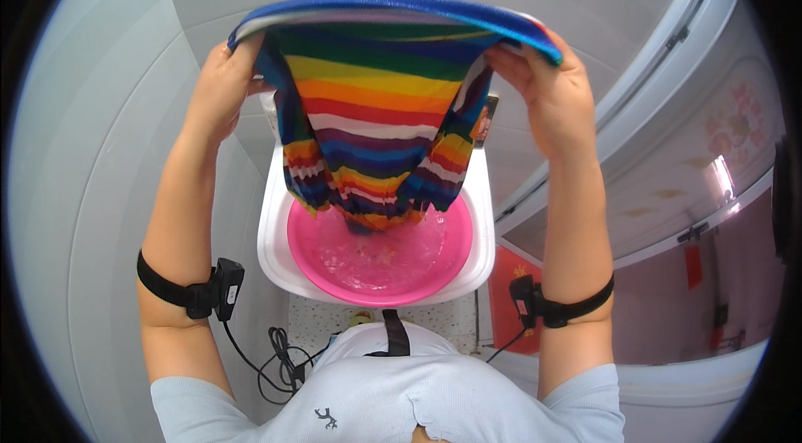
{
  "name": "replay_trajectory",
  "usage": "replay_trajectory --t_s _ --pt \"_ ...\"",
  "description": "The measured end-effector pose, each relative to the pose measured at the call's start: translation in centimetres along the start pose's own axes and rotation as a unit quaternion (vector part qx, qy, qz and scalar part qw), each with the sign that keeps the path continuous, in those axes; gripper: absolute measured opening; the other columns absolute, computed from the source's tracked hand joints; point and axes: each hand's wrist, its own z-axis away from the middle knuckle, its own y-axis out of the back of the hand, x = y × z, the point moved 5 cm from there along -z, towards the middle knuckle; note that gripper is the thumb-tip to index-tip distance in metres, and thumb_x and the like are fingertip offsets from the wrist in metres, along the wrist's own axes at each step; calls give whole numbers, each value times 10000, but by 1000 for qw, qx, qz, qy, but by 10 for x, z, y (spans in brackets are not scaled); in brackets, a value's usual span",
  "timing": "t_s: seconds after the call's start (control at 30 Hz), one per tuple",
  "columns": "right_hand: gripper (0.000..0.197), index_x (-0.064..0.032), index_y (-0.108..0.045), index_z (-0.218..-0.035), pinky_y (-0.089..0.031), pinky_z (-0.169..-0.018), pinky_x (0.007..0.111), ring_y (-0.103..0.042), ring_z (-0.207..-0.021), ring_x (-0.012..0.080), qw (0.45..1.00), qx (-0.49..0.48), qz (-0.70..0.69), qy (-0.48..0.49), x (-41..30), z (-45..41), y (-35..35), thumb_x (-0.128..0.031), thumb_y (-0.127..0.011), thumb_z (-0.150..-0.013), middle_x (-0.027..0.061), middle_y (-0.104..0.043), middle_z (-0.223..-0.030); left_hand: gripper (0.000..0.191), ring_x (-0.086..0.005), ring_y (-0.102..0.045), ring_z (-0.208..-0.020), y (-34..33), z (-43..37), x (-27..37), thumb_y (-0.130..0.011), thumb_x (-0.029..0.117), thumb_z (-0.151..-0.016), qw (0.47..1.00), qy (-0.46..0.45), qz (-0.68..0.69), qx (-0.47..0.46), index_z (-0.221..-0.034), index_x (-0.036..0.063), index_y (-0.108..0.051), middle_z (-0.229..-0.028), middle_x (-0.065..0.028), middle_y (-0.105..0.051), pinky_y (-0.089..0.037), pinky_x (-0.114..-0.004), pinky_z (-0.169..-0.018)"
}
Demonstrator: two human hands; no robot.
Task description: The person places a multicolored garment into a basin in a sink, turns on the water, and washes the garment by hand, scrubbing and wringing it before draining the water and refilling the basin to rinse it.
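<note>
A rainbow-striped cloth garment (376, 104) hangs spread between my hands, its blue edge stretched across the top. My left hand (219, 89) grips the left end of that edge, and my right hand (557, 98) grips the right end. Some fingers of both hands are hidden by the fabric. Below, a pink plastic basin (301, 267) holds rippling water (376, 261). The garment's lower end hangs over the basin; whether it touches the water I cannot tell.
The basin sits in a white washbasin (272, 255). A phone-like device (487, 120) stands behind it at the right. Tiled walls (119, 129) rise on the left, and a framed door (708, 148) is on the right. Black cables (285, 361) hang beside my body; a red mat (504, 317) lies below right.
</note>
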Motion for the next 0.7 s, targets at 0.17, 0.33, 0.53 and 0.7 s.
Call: replay_trajectory --t_s 0.17,0.33,0.53,0.7 --pt "228 23 -511 -1032 -452 -824 297 -577 -857 184 998 17 -50 41 -14 -2 -7 -95 -501 -837 97 -572 -932 450 -202 -557 -862 -4 -9 14 -427 399 -856 991 -51 123 -17 -992 -19 -520 -930 -115 -574 -458 -307 -778" --pt "195 25 -532 -1002 -457 -790 286 -572 -852 175 998 -1 3 68 -11 3 2 -53 -491 -829 94 -583 -884 369 -180 -544 -889 -16 -2 13 -433 317 -864 984 -77 157 -38 -977 -22 -524 -926 -92 -565 -454 -307 -790" --pt "245 -46 -591 -953 -453 -718 285 -578 -794 173 967 -126 205 -81 88 36 0 14 -481 -743 92 -611 -863 222 -121 -535 -782 -43 10 -127 -435 62 -779 983 -43 46 -170 -964 -5 -539 -821 -51 -579 -423 -251 -713" --pt "293 -129 -606 -982 -436 -761 310 -567 -854 239 771 -321 456 -308 201 100 -5 -87 -540 -699 120 -591 -938 384 -343 -468 -997 -84 60 -237 -546 73 -646 921 -81 -221 -311 -1030 65 -551 -1065 -194 -511 -356 -381 -888"
